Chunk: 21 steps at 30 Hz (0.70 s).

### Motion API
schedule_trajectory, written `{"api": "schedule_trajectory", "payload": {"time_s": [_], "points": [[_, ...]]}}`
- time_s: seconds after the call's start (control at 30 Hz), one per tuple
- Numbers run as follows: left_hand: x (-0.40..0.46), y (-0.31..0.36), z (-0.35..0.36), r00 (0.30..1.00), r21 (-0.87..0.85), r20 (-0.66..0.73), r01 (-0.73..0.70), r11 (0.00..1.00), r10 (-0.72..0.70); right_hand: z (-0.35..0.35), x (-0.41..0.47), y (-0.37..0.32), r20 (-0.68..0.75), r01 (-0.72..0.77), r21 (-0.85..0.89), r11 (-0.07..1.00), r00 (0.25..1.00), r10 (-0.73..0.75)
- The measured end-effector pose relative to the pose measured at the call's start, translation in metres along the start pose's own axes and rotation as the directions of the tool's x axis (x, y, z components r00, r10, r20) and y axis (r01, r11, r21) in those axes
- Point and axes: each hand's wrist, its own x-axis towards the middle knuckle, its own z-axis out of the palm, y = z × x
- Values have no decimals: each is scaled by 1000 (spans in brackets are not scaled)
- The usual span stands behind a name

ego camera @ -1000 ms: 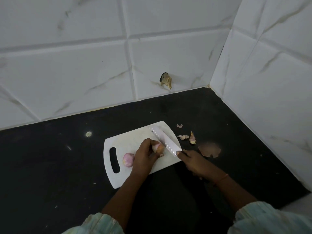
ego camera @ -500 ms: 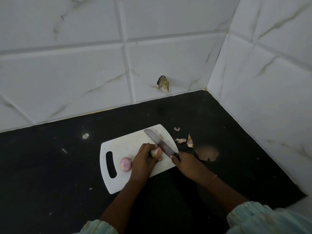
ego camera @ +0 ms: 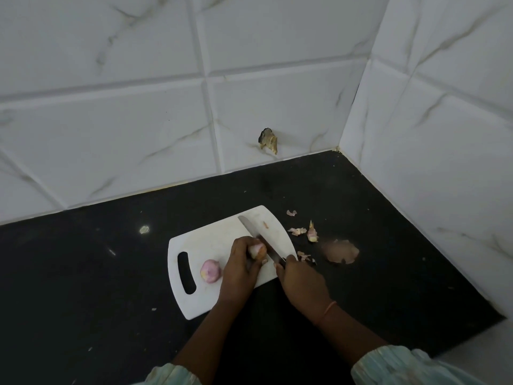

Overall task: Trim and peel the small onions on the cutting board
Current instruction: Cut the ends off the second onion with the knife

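A white cutting board with a handle slot lies on the black counter. My left hand grips a small onion on the board's right part. My right hand holds a knife by its handle, and the blade lies against the right side of that onion, pointing away to the upper left. A second small pink onion sits loose on the board, left of my left hand.
Onion skin scraps and a larger brown peel lie on the black counter right of the board. White tiled walls close the counter at the back and right. A chipped spot marks the back wall.
The knife blade has slid down against the held onion while both hands stay at the board's right part. The camera view has shifted slightly.
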Motion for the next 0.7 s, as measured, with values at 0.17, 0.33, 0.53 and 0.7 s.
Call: {"api": "schedule_trajectory", "payload": {"time_s": [0.17, 0.33, 0.53, 0.7], "points": [[1, 5, 1, 999, 41, -13, -38, 998, 38, 2, -2, -4, -35, -32, -15, 999, 999, 31], [0, 8, 5, 998, 24, -50, -32, 999, 34, 0, -3, -6, -23, -46, -22, 999, 999, 46], [5, 27, 5, 968, -144, -222, 82, 986, -113, -2, -6, -8, -18, -53, 3, 999, 998, 53], [15, 64, -18, 886, -532, -208, 253, 808, -414, -5, -8, -4, 18, -56, 82, 995, 998, 55]]}}
